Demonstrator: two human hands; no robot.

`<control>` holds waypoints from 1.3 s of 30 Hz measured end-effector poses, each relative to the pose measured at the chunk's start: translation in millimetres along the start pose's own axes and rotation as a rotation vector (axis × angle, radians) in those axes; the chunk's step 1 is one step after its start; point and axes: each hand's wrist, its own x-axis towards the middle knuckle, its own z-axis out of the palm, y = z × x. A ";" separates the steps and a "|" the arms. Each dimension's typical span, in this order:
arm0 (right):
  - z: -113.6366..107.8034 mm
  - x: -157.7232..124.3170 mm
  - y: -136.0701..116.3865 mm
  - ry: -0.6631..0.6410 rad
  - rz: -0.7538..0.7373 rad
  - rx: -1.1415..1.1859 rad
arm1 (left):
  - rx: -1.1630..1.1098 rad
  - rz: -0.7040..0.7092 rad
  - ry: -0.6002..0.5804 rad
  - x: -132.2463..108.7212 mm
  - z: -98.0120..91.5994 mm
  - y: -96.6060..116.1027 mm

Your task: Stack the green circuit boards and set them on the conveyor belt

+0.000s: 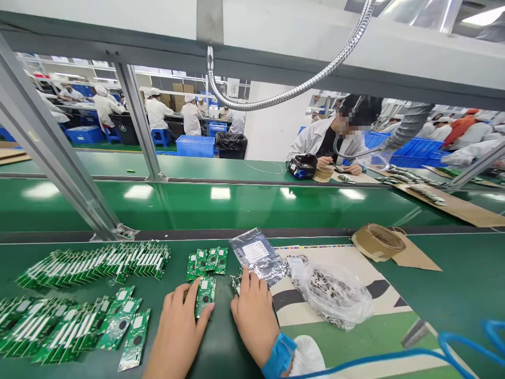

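Note:
My left hand (179, 321) grips a small green circuit board (205, 296) by its edges, thumb on the right side and fingers on the left. The board has a white patch and a round black blob. My right hand (255, 313), wearing a blue wrist strap (279, 353), rests over a little heap of small metal-looking parts (236, 283); its thumb is apart from its fingers, which partly cover the heap. Just beyond both hands lie several more green boards (207, 261) and a silvery antistatic bag (258, 255) with a white label.
Rows of overlapping circuit boards (94, 263) fill the left side. To the right, a clear plastic bag of small parts (329, 292) sits on a printed cardboard sheet (379, 326), near a tape roll (377, 242) and blue coiled cord (453, 342). A co-worker (335, 137) sits across the green line.

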 end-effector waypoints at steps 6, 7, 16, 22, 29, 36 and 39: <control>-3.0 1.1 9.8 0.008 0.058 -0.071 | 0.081 0.041 -0.012 1.4 -7.5 10.7; -3.3 0.8 11.7 0.010 0.066 -0.077 | 0.105 0.051 -0.016 1.7 -9.5 14.4; -4.9 -0.9 23.8 0.011 0.045 -0.051 | 0.382 0.088 -0.269 9.6 -19.5 43.2; -5.0 0.3 25.1 0.050 0.051 -0.023 | 0.431 0.093 -0.381 21.5 -36.9 56.3; -6.4 0.2 29.8 0.071 0.054 -0.023 | 0.399 0.073 -0.421 28.8 -40.3 69.2; -9.8 -2.1 27.5 0.057 0.061 -0.017 | 0.189 -0.039 -0.404 23.5 -37.3 75.8; -9.9 -4.7 22.5 0.067 0.067 -0.021 | 0.070 -0.081 -0.400 18.2 -35.0 71.1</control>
